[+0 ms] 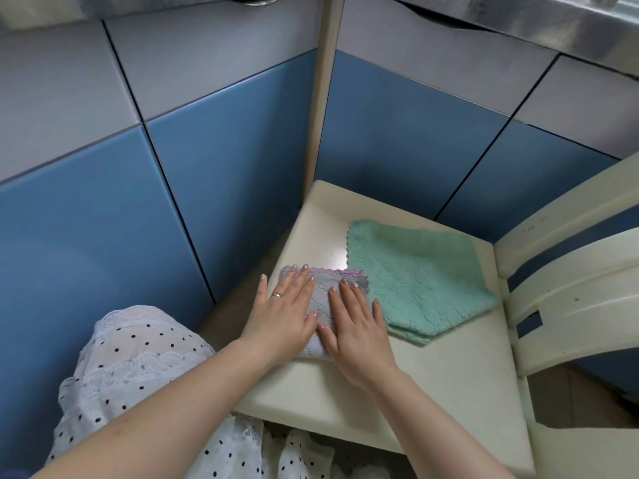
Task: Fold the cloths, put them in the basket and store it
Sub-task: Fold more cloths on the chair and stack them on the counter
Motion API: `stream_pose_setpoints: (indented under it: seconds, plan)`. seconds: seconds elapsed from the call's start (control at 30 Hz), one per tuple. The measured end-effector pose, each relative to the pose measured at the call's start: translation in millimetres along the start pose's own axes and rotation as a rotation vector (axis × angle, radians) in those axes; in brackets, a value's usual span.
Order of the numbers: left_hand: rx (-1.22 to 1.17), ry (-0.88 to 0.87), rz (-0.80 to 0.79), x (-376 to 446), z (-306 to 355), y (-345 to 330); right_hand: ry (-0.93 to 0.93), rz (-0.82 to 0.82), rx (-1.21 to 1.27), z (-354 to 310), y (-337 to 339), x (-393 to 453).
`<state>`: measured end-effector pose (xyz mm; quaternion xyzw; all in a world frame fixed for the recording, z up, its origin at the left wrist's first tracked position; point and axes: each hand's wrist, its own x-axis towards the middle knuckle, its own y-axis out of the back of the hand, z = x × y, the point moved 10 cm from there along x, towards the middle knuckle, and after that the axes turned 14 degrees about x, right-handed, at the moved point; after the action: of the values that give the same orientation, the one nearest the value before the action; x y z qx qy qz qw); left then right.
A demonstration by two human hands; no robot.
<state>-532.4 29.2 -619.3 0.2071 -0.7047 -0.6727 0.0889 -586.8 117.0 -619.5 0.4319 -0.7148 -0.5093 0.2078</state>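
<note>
Grey cloth (323,299) with a pink edge, folded small near the front corner of the cream chair seat (449,375), pressed flat under left hand (283,312) and right hand (356,326), fingers straight; might spring open or slide off once let go.

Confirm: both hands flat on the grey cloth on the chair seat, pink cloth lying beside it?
Not quite. The head view shows the cloth beside it is green, not pink. Both the left hand and right hand do press flat on the grey cloth on the chair seat.
</note>
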Motion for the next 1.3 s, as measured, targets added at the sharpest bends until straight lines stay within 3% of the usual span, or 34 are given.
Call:
stream_pose_setpoints:
  seconds: [0.07,0.2,0.3,0.37,0.43,0.53,0.67,0.83,0.9,1.0,1.17,1.3]
  plan:
    - [-0.049,-0.001,0.000,-1,-2,1,0.002,0.008,0.091,0,8,0]
    - [-0.276,0.186,0.006,-9,-36,-5,-0.126,0.369,0.290,28,50,-27]
    - [-0.661,0.314,-0.115,-18,-54,-29,-0.228,0.245,0.349,33,32,-38]
    - [-1.041,0.404,-0.098,-26,-60,-34,-0.197,0.212,0.431,21,24,-36]
    - [-1.166,0.510,-0.030,-36,-74,-33,-0.194,0.217,0.571,11,22,-29]
    - [-1.197,0.566,0.102,-46,-91,-17,-0.269,0.194,0.958,-4,16,-20]
    - [-1.232,0.482,0.273,-56,-102,39,-0.318,0.202,1.353,-23,21,-9]
    - [-1.298,0.398,0.491,-76,-130,132,-0.139,0.001,1.660,-80,78,13]
    - [-1.299,0.411,0.593,-91,-148,168,-0.036,-0.056,1.694,-109,117,19]
    - [-1.303,0.393,0.696,-111,-163,215,0.116,0.003,1.630,-142,176,21]
    - [-0.936,0.322,0.957,-181,-207,321,0.406,0.040,1.541,-239,272,17]
    - [-0.673,0.267,1.054,-240,-223,394,0.587,0.002,1.500,-315,322,15]
